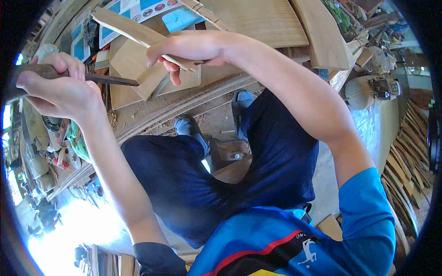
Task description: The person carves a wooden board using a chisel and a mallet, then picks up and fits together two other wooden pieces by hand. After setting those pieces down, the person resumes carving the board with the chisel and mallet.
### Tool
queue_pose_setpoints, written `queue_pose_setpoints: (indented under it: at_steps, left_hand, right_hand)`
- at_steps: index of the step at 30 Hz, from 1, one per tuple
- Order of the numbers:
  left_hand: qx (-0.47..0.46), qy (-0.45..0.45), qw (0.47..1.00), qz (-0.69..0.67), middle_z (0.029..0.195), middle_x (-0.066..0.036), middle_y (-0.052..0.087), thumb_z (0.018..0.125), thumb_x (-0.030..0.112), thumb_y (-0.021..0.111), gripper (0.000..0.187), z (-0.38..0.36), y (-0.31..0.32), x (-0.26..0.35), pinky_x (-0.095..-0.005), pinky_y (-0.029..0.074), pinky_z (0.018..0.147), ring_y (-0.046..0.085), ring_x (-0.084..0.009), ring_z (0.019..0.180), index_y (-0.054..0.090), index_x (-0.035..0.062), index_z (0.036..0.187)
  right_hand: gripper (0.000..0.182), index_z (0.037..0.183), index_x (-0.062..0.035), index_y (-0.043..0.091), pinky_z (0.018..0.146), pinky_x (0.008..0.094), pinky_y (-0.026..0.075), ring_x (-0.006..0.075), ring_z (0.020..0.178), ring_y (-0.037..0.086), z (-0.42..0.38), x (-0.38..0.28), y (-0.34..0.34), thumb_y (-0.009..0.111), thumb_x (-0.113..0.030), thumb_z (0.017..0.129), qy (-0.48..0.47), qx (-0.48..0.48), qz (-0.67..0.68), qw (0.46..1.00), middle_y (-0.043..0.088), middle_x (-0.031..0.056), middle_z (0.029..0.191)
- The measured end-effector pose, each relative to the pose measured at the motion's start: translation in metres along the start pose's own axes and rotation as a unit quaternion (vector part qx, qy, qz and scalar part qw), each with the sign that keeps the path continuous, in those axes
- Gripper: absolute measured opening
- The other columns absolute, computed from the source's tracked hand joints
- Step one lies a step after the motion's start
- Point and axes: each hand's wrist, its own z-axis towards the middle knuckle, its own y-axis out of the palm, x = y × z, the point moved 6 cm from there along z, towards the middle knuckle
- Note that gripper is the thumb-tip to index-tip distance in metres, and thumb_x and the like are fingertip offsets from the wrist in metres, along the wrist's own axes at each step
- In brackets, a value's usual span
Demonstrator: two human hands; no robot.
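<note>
My left hand (64, 87) is wrapped round the thick brown handle of a hand tool (113, 80) with a narrow dark blade, perhaps a file or chisel. Its tip points right, below the wooden strip. My right hand (182, 50) grips that flat strip of light wood (124, 28), thumb above and fingers curled beneath. The strip slants from upper left down to the hand, and its lower end looks notched. Tool and strip appear apart. Beneath them lies a pale wooden board (133, 64) on the workbench (138, 114).
Wide planks (258, 23) and a curved board (322, 34) lie at the back. Printed sheets (138, 11) and a light-blue flat item (182, 19) are near the strip. Green cord (78, 140) and clutter line the left. Wood strips (405, 165) are stacked at the right.
</note>
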Motion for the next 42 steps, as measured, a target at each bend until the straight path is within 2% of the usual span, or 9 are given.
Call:
queue_pose_setpoints:
  at_steps: [2, 5, 8, 14, 17, 26, 35, 38, 42]
  left_hand:
    - [-0.023, -0.003, 1.000, -0.001, 0.066, -0.005, 0.042, 0.105, 0.056, 0.029, 0.054, 0.004, -0.006, -0.003, -0.0279, 0.021, 0.043, 0.032, -0.0125, 0.044, 0.044, 0.0049, 0.096]
    - [-0.034, -0.017, 0.999, -0.004, 0.064, -0.003, 0.039, 0.104, 0.062, 0.024, 0.060, 0.012, -0.013, -0.007, -0.0265, 0.020, 0.043, 0.029, -0.0116, 0.043, 0.045, 0.0058, 0.096]
    - [-0.042, -0.011, 0.999, 0.010, 0.057, -0.002, 0.037, 0.099, 0.068, 0.027, 0.066, 0.016, -0.014, -0.008, -0.0241, 0.021, 0.040, 0.029, -0.0103, 0.041, 0.041, 0.0060, 0.084]
    - [-0.033, -0.010, 0.999, 0.019, 0.063, -0.003, 0.039, 0.102, 0.062, 0.024, 0.060, 0.016, -0.018, -0.003, -0.0242, 0.021, 0.042, 0.029, -0.0101, 0.043, 0.042, 0.0047, 0.095]
    - [-0.022, -0.015, 0.999, 0.023, 0.063, -0.003, 0.038, 0.104, 0.060, 0.021, 0.058, 0.015, -0.018, -0.007, -0.0244, 0.021, 0.042, 0.030, -0.0103, 0.043, 0.041, 0.0057, 0.094]
    - [-0.028, -0.017, 0.999, 0.035, 0.061, -0.003, 0.038, 0.104, 0.054, 0.021, 0.052, 0.012, -0.013, -0.007, -0.0258, 0.022, 0.043, 0.031, -0.0109, 0.043, 0.040, 0.0074, 0.090]
    - [-0.014, -0.024, 1.000, 0.003, 0.064, -0.005, 0.039, 0.101, 0.048, 0.031, 0.046, 0.012, -0.006, -0.007, -0.0283, 0.019, 0.041, 0.029, -0.0127, 0.042, 0.045, 0.0047, 0.091]
    - [-0.046, -0.035, 0.998, -0.009, 0.064, -0.005, 0.039, 0.101, 0.048, 0.030, 0.047, 0.015, -0.006, -0.014, -0.0279, 0.019, 0.041, 0.028, -0.0127, 0.042, 0.045, 0.0047, 0.091]
    - [-0.027, -0.025, 0.999, -0.003, 0.064, -0.005, 0.038, 0.101, 0.050, 0.029, 0.050, 0.011, -0.004, -0.008, -0.0276, 0.018, 0.042, 0.028, -0.0125, 0.043, 0.046, 0.0047, 0.091]
  right_hand:
    - [0.037, 0.083, -0.0098, 0.054, 0.067, 0.0288, 0.048, 0.0181, 0.065, 0.067, 0.002, 0.001, 0.003, 0.070, -0.044, 0.083, 0.000, -0.019, 0.009, 1.000, 0.054, 0.0013, 0.068]
    - [0.041, 0.071, -0.0109, 0.056, 0.074, 0.0279, 0.045, 0.0154, 0.070, 0.067, 0.008, 0.004, 0.011, 0.063, -0.047, 0.089, 0.001, -0.010, 0.007, 1.000, 0.056, 0.0011, 0.071]
    - [0.042, 0.071, -0.0110, 0.056, 0.077, 0.0289, 0.045, 0.0160, 0.073, 0.069, 0.007, 0.003, 0.010, 0.062, -0.049, 0.089, 0.002, 0.006, -0.049, 0.999, 0.057, 0.0014, 0.071]
    - [0.044, 0.070, -0.0115, 0.056, 0.079, 0.0295, 0.043, 0.0158, 0.078, 0.070, -0.002, -0.007, -0.009, 0.063, -0.051, 0.088, -0.016, 0.047, -0.102, 0.993, 0.057, 0.0021, 0.072]
    - [0.046, 0.070, -0.0101, 0.058, 0.072, 0.0351, 0.044, 0.0200, 0.073, 0.068, 0.002, -0.005, -0.015, 0.066, -0.053, 0.084, -0.024, 0.079, -0.087, 0.993, 0.059, 0.0060, 0.069]
    - [0.046, 0.066, -0.0108, 0.058, 0.061, 0.0296, 0.040, 0.0181, 0.065, 0.063, 0.006, -0.004, -0.010, 0.066, -0.052, 0.084, -0.040, 0.071, -0.101, 0.992, 0.053, 0.0045, 0.059]
    - [0.048, 0.059, -0.0126, 0.055, 0.074, 0.0300, 0.046, 0.0194, 0.068, 0.067, 0.007, -0.004, -0.009, 0.066, -0.052, 0.083, -0.045, 0.062, -0.108, 0.991, 0.047, 0.0039, 0.054]
    - [0.047, 0.059, -0.0126, 0.054, 0.074, 0.0298, 0.046, 0.0196, 0.067, 0.067, 0.005, -0.004, -0.010, 0.067, -0.052, 0.083, -0.030, 0.068, -0.105, 0.992, 0.046, 0.0037, 0.054]
    - [0.047, 0.059, -0.0129, 0.054, 0.073, 0.0299, 0.045, 0.0196, 0.068, 0.067, 0.002, -0.007, -0.008, 0.067, -0.052, 0.082, -0.034, 0.070, -0.106, 0.991, 0.046, 0.0032, 0.054]
